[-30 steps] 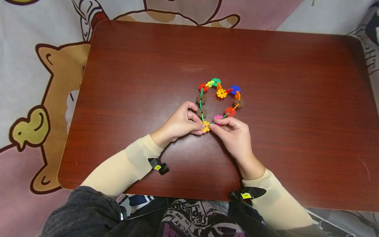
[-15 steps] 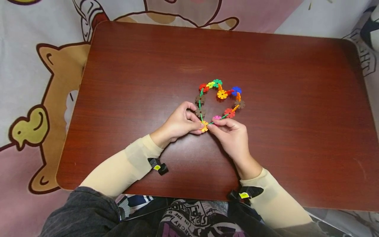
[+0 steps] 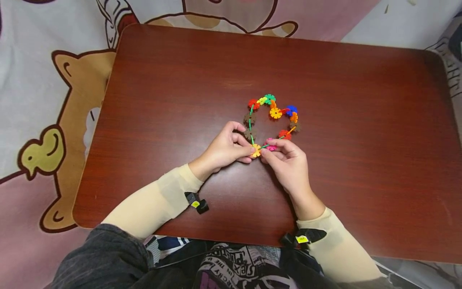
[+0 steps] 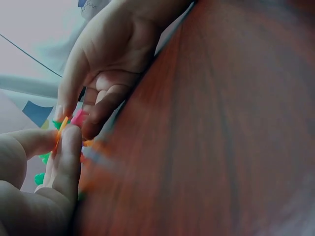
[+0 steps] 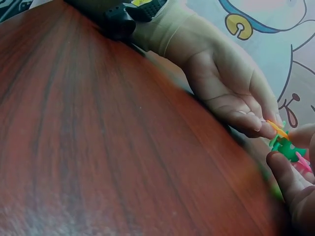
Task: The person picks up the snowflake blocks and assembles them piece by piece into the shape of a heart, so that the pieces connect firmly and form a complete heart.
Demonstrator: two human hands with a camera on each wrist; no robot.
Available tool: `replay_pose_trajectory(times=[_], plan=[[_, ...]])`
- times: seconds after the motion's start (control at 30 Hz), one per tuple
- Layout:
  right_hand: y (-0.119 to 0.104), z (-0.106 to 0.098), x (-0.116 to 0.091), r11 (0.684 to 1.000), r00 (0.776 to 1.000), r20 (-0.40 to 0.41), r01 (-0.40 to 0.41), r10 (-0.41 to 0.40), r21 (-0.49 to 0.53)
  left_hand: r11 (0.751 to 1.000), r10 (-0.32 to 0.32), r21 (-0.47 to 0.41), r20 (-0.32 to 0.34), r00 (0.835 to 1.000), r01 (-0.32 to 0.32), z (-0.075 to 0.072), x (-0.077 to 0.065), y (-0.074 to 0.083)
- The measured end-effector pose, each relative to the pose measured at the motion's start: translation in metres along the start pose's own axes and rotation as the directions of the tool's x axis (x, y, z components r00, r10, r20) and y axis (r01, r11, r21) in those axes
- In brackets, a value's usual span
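Notched plastic flower discs, linked edge to edge, form a heart-shaped loop on the table. My left hand [image 3: 231, 146] pinches the yellow-orange disc [image 3: 256, 151] at the loop's near point between thumb and fingers. Close on its right, my right hand [image 3: 290, 160] pinches a green disc [image 5: 287, 148] by its edge, and this disc meets the yellow-orange one. How deep their slots engage is hidden by fingertips. A pink disc [image 3: 270, 145] sits by my right index finger, with a red disc [image 3: 284, 135] beyond it. Brown discs [image 3: 250, 119] line the left side.
The loop's far side carries a green disc [image 3: 269, 99], a blue disc [image 3: 292, 110] and a yellow-orange disc [image 3: 276, 113] at the inward dip. The reddish-brown table [image 3: 173, 88] extends around both hands. A cartoon-printed cloth [image 3: 29, 100] lies beyond its edges.
The head view has shifted slightly. More of the pink disc shows beside my right fingers. Both hands keep their pinch at the loop's near point.
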State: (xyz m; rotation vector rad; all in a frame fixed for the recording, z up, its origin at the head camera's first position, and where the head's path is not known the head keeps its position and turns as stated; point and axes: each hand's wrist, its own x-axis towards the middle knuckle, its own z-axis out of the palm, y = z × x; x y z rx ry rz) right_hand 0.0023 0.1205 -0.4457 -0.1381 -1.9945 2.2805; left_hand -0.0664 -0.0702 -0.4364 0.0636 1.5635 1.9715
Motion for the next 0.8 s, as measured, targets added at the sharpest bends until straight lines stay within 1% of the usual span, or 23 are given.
replay_pose_trajectory(times=[0.13,0.23,0.3,0.37,0.43,0.47,0.53,0.57,0.6,0.63,0.67,0.7,0.77,0.8], plan=[[0.004,-0.003,0.006,0.995,0.999,0.025,0.035,-0.033,-0.094,1.0,0.006,0.025,-0.01,1.0,-0.005,0.001,0.002,-0.001],[0.008,-0.004,0.013,0.984,0.998,0.036,0.053,-0.048,-0.17,0.999,-0.001,0.042,-0.022,1.0,0.002,0.001,0.004,-0.001],[0.01,-0.004,0.017,0.978,0.998,0.04,0.057,-0.05,-0.203,0.999,-0.011,0.052,-0.03,0.999,0.013,0.001,0.006,0.0],[0.011,-0.005,0.022,0.964,0.997,0.041,0.071,-0.063,-0.256,0.997,-0.022,0.067,-0.04,0.999,0.025,0.001,0.008,0.001],[0.012,-0.008,0.027,0.93,0.995,0.035,0.101,-0.094,-0.352,0.996,-0.032,0.082,-0.047,0.998,0.036,0.002,0.009,0.001],[0.012,-0.009,0.029,0.906,0.993,0.032,0.118,-0.115,-0.407,0.995,-0.037,0.096,-0.05,0.998,0.041,0.002,0.01,0.001],[0.014,-0.012,0.034,0.839,0.987,0.022,0.147,-0.16,-0.524,0.991,-0.041,0.126,-0.054,0.998,0.048,0.003,0.01,0.0],[0.015,-0.013,0.037,0.81,0.984,0.014,0.153,-0.176,-0.566,0.989,-0.042,0.141,-0.054,0.998,0.049,0.004,0.01,-0.001],[0.016,-0.014,0.039,0.784,0.982,0.005,0.155,-0.19,-0.601,0.986,-0.041,0.157,-0.052,0.998,0.049,0.004,0.01,-0.002],[0.017,-0.015,0.041,0.768,0.979,-0.004,0.156,-0.201,-0.621,0.984,-0.04,0.172,-0.05,0.998,0.048,0.005,0.009,-0.003],[0.019,-0.016,0.043,0.759,0.977,-0.018,0.153,-0.212,-0.632,0.982,-0.038,0.184,-0.046,0.998,0.046,0.005,0.009,-0.003],[0.02,-0.016,0.045,0.759,0.974,-0.036,0.151,-0.224,-0.633,0.981,-0.038,0.19,-0.042,0.998,0.045,0.006,0.009,-0.004],[0.023,-0.017,0.049,0.772,0.962,-0.077,0.162,-0.263,-0.615,0.979,-0.038,0.198,-0.036,0.999,0.045,0.006,0.01,-0.006],[0.024,-0.017,0.051,0.782,0.95,-0.103,0.177,-0.294,-0.597,0.98,-0.04,0.194,-0.033,0.999,0.046,0.006,0.01,-0.006]])
